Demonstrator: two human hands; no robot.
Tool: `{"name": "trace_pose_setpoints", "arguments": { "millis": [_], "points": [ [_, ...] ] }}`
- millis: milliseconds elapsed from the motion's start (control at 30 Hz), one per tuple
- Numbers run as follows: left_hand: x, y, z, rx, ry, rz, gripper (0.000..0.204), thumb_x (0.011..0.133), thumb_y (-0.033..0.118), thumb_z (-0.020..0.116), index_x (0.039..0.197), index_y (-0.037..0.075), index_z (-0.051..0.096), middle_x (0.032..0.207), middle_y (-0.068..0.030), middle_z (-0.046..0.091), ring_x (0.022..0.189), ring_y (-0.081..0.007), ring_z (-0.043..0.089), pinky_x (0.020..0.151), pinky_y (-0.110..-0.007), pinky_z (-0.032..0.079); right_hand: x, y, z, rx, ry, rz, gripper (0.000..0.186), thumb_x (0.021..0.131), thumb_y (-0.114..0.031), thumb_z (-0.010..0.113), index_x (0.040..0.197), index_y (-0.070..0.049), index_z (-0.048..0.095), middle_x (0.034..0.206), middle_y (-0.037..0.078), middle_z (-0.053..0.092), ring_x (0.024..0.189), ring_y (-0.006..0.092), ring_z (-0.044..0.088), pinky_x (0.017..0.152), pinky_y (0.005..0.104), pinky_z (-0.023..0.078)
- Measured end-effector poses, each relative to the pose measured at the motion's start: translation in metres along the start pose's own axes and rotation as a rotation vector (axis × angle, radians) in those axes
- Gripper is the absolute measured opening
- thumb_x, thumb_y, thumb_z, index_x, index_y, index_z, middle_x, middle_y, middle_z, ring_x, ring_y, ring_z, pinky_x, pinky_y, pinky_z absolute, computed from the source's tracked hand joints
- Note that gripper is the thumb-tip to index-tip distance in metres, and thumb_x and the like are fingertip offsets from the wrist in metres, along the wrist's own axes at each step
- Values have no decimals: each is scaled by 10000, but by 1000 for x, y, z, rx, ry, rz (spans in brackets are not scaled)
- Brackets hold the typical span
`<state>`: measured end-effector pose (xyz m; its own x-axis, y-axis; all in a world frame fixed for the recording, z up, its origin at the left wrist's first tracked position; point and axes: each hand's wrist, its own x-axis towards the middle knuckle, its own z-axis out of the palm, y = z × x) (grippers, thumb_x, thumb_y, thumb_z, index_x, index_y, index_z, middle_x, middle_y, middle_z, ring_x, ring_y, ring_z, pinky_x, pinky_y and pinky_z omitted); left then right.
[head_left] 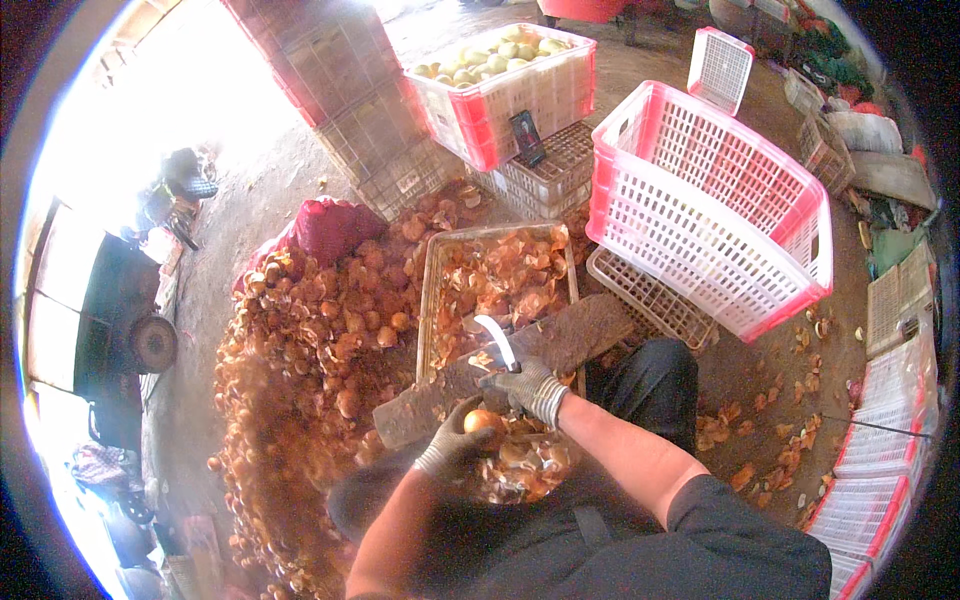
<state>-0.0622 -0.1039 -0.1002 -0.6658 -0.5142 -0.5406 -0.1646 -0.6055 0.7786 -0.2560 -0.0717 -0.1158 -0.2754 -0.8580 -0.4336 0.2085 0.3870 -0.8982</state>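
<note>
One part-hidden onion (pixel 482 421) in left hand (pixel 455 437)

Floor (pixel 240 215): brown-grey, soiled. Directly on it: a broad heap of brown-skinned onions (pixel 345 325), left; a shallow crate (pixel 431 300) of onion skins (pixel 500 275), centre; a tall crate stack (pixel 340 90) beyond; a low crate (pixel 650 298) beneath a red-and-white crate (pixel 690 225); loose skins (pixel 785 460) scattered, right.

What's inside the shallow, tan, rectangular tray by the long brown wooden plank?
The tray holds loose, papery, orange-brown onion skins, which hide its floor. The plank crosses its near part, covering what lies beneath.
</note>
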Motion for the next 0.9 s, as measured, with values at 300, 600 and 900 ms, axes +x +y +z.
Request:
{"name": "trace_pose_setpoints", "arguments": {
  "millis": [300,600,900],
  "points": [
    [33,-1,-9,945,532,326,791,598,417,887,1220,84,531,1085,-158,648,978,-287,637,861,-386,511,-1,16,-15,-408,-9,22,157,787,-154,623,850,-10,616,680,116,583,641,213,543,665,359,472],
    [33,-10,-23,1002,544,179,810,618,375,881,1228,41,465,1069,-199,642,986,-349,636,844,-421,506,0,50,-16,-497,-23,19,239,833,-193,601,973,-3,635,754,158,636,705,271,610,706,388,498],
    [45,-28,-44,1235,557,213,794,601,448,873,1195,70,507,1025,-178,672,952,-338,654,834,-429,517,-19,55,10,-649,-71,-140,277,820,-247,612,1007,-45,649,832,192,668,806,361,650,758,422,502]
  ]
}}
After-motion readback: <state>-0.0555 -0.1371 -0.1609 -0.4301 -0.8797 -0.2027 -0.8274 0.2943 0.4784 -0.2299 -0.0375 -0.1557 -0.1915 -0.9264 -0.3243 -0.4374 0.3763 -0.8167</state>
